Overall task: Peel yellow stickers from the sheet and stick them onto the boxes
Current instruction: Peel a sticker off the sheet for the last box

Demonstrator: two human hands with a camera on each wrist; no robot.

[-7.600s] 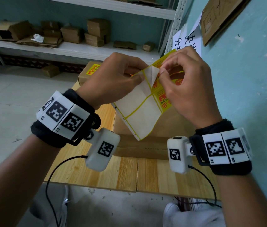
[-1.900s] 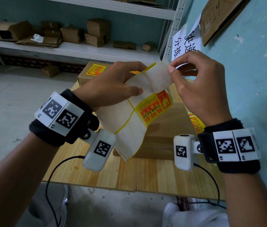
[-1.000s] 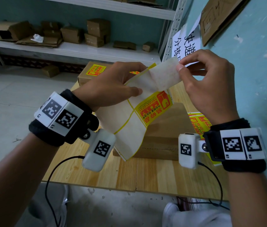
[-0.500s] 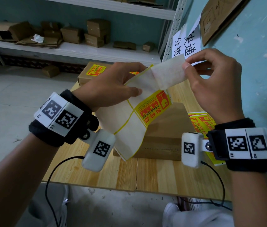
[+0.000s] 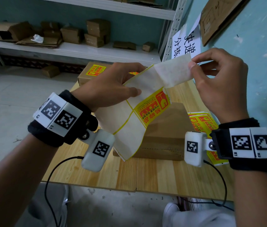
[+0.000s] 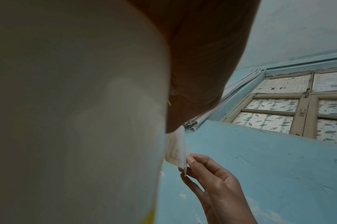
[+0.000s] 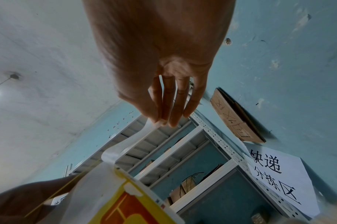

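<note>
My left hand (image 5: 130, 83) grips the sticker sheet (image 5: 128, 122) near its top, thumb on the front, above the table. One yellow and red sticker (image 5: 152, 107) remains on the sheet's right side. My right hand (image 5: 193, 64) pinches the free corner of a peeled sticker (image 5: 173, 72), whose pale back faces me; its other end still clings to the sheet. In the right wrist view the sticker (image 7: 133, 141) curls from my fingertips (image 7: 160, 119) down to the sheet (image 7: 98, 189). A plain cardboard box (image 5: 165, 128) lies under the sheet. A farther box (image 5: 87, 77) carries a yellow sticker (image 5: 95, 71).
A stack of yellow sticker sheets (image 5: 200, 122) lies on the wooden table (image 5: 146, 174) at the right, beside the blue wall (image 5: 264, 79). White shelves (image 5: 73, 49) with small cardboard boxes stand behind. A paper sign (image 5: 187, 45) hangs on the wall.
My right hand has drawn the sticker farther right and slightly up, so more of it has come off the sheet. My left hand and the sheet have stayed where they were.
</note>
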